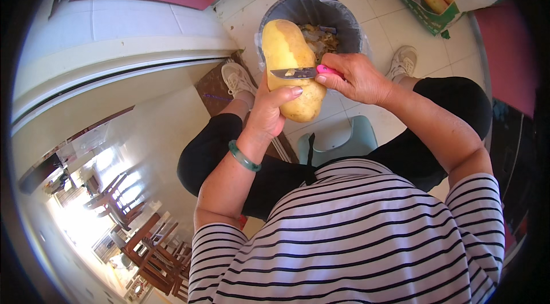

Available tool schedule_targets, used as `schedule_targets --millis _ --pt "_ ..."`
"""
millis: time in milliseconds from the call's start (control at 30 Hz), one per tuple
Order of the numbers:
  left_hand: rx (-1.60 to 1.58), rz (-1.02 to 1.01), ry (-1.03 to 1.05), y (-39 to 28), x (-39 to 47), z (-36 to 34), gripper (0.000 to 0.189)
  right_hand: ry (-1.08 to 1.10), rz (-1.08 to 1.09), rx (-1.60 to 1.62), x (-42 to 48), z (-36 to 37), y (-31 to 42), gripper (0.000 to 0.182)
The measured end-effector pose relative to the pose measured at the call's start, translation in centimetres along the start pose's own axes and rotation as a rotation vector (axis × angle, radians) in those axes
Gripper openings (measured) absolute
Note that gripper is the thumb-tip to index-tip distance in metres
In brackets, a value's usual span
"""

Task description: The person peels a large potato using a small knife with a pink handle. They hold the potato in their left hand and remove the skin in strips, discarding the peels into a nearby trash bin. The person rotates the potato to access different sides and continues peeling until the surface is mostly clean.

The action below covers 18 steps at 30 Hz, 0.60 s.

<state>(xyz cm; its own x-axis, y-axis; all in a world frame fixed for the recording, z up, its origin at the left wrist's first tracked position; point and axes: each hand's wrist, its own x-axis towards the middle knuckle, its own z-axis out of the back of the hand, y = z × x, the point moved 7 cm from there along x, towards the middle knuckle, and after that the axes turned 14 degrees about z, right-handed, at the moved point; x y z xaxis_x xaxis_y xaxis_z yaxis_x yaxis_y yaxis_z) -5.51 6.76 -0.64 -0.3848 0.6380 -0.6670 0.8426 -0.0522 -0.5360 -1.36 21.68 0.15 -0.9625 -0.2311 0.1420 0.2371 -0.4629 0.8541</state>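
A large potato (pixel 292 52), partly peeled on its far end and left side, is held up in front of me. My left hand (pixel 275 108) grips its near left side, thumb across the front. In my right hand (pixel 359 78) is a small knife (pixel 296 73) with a pink handle; its blade lies flat across the middle of the potato and carries a bit of peel. The near end of the potato still has its skin. Beyond and partly behind it stands a dark bin (pixel 296 3) lined with a clear bag, with peelings inside.
A green bag (pixel 434 20) with potatoes pictured on it lies on the tiled floor at the upper right. A light blue plastic stool (pixel 343 145) shows between my legs. A door track (pixel 107 61) and wall run along the left, with wooden chairs (pixel 150 252) in the lower left.
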Motion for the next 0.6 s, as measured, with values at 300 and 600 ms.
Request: schedule_targets --millis 300,600 --pt "-0.015 0.042 0.053 0.9 -0.5 -0.8 0.062 -0.143 -0.064 0.035 0.1 1.1 -1.3 0.039" --pt "-0.049 0.023 0.034 0.5 0.0 0.0 0.062 0.006 0.002 0.003 -0.1 0.2 0.7 0.039"
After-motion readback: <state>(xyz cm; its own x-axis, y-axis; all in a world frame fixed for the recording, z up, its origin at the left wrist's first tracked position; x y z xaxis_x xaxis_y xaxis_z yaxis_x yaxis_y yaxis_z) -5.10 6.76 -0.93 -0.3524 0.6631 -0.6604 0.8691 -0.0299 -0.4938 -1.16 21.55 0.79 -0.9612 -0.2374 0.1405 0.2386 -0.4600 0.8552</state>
